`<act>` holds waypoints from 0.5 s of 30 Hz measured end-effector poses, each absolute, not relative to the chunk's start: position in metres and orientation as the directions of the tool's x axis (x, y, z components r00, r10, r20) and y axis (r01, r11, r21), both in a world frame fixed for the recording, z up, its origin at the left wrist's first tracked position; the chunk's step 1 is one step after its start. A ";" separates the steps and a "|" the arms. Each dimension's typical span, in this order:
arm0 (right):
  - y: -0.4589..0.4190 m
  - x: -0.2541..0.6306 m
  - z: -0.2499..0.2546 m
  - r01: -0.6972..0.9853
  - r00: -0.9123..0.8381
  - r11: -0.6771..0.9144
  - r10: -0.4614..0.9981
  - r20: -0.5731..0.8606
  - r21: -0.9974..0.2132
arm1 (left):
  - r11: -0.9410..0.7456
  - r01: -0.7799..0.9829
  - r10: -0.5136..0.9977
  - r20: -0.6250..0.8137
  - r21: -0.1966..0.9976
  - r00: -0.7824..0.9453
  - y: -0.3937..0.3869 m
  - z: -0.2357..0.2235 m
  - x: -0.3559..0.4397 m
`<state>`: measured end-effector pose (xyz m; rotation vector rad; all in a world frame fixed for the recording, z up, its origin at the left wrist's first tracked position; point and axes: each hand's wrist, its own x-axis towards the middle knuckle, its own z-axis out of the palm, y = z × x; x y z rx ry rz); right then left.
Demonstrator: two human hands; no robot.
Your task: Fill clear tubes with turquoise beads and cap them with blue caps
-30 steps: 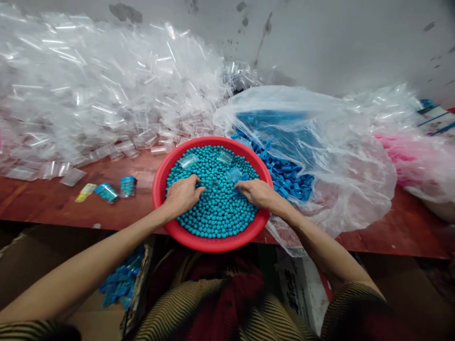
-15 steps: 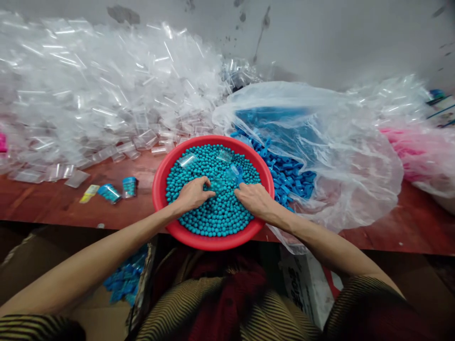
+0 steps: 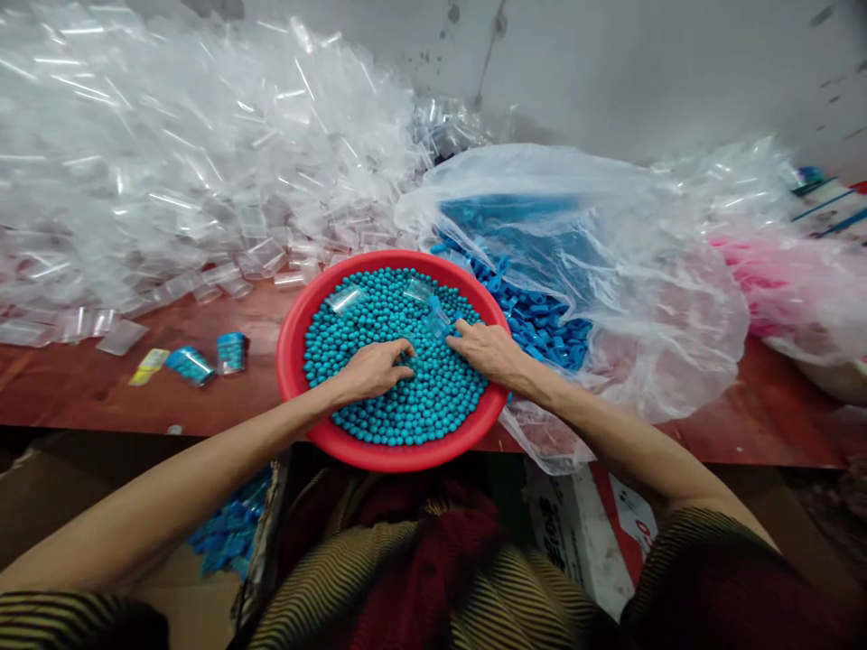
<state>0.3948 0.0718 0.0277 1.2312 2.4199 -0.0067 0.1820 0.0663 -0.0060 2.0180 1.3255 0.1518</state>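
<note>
A red basin [image 3: 293, 361] full of small turquoise beads [image 3: 393, 429] sits at the table's front edge. Low over the beads, my left hand [image 3: 376, 368] curves its thumb and fingers around a clear plastic cup, faint against the beads. My right hand [image 3: 484, 350], at the basin's right side, pinches a blue plastic cap [image 3: 437, 320] between thumb and fingertips. Two more clear cups [image 3: 347, 299] lie on the beads toward the far rim. Left of the basin are two bead-filled cups [image 3: 231, 353] with blue tops.
A large heap of clear cups [image 3: 169, 171] covers the table's left and back. Right of the basin, blue caps [image 3: 548, 329] spill from a clear plastic bag [image 3: 677, 334]. Pink pieces [image 3: 749, 275] in plastic lie farther right. Below the table stands a carton with blue pieces [image 3: 234, 528].
The whole view has shifted slightly. My right hand has lifted a little with the blue cap and turned it. My left hand has stayed low at the beads, its fingers a little farther right.
</note>
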 end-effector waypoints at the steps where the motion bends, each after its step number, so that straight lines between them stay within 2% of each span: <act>1: 0.073 0.393 0.025 0.782 -0.497 0.591 0.783 -0.374 0.197 | -0.221 0.757 0.833 -0.285 0.615 0.474 0.068 -0.006 0.183; 5: 0.075 0.384 0.026 0.807 -0.469 0.548 0.821 -0.326 0.219 | -0.158 0.717 0.805 -0.332 0.679 0.492 0.071 -0.006 0.183; 9: 0.070 0.379 0.032 0.778 -0.605 0.616 0.788 -0.117 0.124 | -0.085 0.585 0.799 -0.295 0.807 0.524 0.072 -0.006 0.177; 11: 0.070 0.379 0.029 0.801 -0.598 0.598 0.798 -0.069 -0.033 | -0.057 0.532 0.821 -0.264 0.845 0.506 0.071 -0.005 0.176; 13: 0.070 0.379 0.022 0.801 -0.566 0.538 0.823 -0.040 -0.264 | -0.016 0.481 0.839 -0.250 0.877 0.484 0.070 -0.003 0.175; 15: 0.071 0.377 0.014 0.714 -0.557 0.487 0.830 0.013 -0.504 | 0.051 0.404 0.838 -0.259 0.913 0.480 0.068 -0.001 0.176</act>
